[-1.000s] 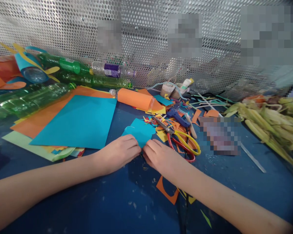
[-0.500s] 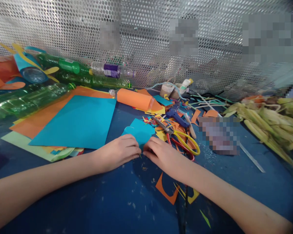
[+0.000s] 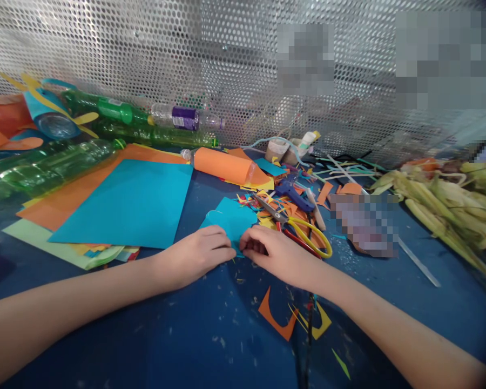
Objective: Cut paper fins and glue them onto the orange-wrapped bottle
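Note:
A small cut piece of blue paper (image 3: 230, 216) with a rounded outline lies at the middle of the blue tabletop (image 3: 166, 335). My left hand (image 3: 196, 251) grips its near left edge, fingers curled together. On the near right edge, my right hand (image 3: 279, 254) pinches the same piece between thumb and bent fingers. The fingertips of both hands nearly meet, and they hide the paper's near edge in part. Just beyond my right hand lie scissors (image 3: 308, 233) with yellow and red handles, partly covered by that hand.
Blue card (image 3: 125, 205) tops a paper stack on the left. An orange-wrapped bottle (image 3: 222, 165) lies behind the cutout. Green bottles (image 3: 56, 167) line the back left. A blue glue gun (image 3: 294, 194) rests among scraps; corn husks (image 3: 445, 200) lie far right. Perforated metal (image 3: 235, 59) stands behind.
My right hand has shifted slightly to the right, with its fingers more curled at the paper's edge, and covers more of the red scissor handle. My left hand stays nearly in place.

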A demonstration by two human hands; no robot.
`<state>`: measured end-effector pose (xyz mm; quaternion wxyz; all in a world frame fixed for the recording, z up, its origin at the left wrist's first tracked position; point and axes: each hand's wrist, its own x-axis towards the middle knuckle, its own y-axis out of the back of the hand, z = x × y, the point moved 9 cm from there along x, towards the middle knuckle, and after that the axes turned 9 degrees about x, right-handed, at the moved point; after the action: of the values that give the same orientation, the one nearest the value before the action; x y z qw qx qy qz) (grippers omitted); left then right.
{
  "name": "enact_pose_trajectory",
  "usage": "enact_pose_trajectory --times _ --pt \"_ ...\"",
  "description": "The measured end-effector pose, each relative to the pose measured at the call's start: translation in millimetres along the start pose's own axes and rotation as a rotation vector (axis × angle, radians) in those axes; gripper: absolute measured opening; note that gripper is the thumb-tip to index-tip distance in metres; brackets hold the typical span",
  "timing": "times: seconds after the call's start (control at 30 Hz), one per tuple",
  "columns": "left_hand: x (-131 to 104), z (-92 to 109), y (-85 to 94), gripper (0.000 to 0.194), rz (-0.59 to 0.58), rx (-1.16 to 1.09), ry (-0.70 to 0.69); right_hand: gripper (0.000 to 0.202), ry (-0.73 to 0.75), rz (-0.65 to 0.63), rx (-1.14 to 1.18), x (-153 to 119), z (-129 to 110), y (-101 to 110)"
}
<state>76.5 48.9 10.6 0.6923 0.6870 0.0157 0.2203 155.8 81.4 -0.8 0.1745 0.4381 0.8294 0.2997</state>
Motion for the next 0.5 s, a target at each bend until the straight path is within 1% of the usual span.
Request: enact_pose_trajectory --times 0.13,0.3,0.5 --pt "-0.3 -3.3 0.0 0.023 0.006 -0.01 0.049 0.007 0.031 -0.038 -0.008 -1.8 -7.1 1.9" --pt "0.5 -7.7 -0.1 0.023 0.016 -0.049 0.107 0.007 0.048 0.007 -0.089 -0.7 -9.3 3.3" --pt "0.7 -5.5 3.1 0.024 0.035 -0.016 0.077 0.007 0.056 0.043 -0.115 -0.9 -8.6 2.5"
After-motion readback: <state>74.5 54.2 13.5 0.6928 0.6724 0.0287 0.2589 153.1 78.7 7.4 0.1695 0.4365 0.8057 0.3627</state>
